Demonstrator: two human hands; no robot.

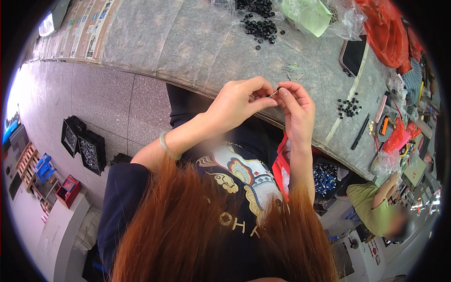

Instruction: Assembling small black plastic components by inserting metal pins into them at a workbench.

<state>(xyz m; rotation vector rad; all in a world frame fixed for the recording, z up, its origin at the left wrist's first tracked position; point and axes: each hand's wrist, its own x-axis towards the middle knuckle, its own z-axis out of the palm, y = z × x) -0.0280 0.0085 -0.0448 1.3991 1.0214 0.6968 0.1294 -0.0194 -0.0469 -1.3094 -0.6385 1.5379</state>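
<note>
Together, two hands (237,102) pinch one slim black-ended piece (274,94), one phone (353,55) lying beyond.

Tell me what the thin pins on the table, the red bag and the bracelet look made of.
Thin pins: probably metal, shiny, given their pale silvery glints. Red bag: most likely thin plastic film, glossy, with crumpled folds catching light. Bracelet: smooth, pale, slightly shiny; polished stone or metal, can't tell.

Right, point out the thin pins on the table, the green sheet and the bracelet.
Thin pins (294,72), head view: middle of the bunch.
Green sheet (307,18), head view: middle of its face.
Bracelet (163,142), head view: visible curve of the band.
</note>
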